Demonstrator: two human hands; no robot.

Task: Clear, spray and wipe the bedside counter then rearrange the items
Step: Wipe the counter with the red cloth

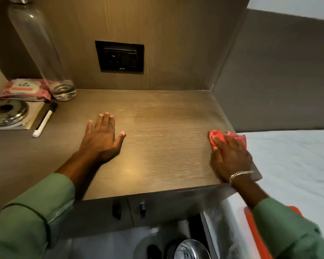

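The wooden bedside counter [163, 128] fills the middle of the view. My left hand [101, 139] lies flat on it, palm down, fingers spread, holding nothing. My right hand [230, 156] presses a crumpled red cloth [218, 136] onto the counter's right edge, beside the bed. At the far left sit a clear bottle [43, 55], a pink pack of wipes [24, 89], a steel plate [7, 113] on a white booklet [33, 116], and a white marker [44, 120].
A black socket panel [120, 57] is set in the back wall. The white bed [292, 165] borders the counter on the right. Below the front edge are two dark cabinet knobs [129, 208] and a steel bowl [192, 249] on the floor.
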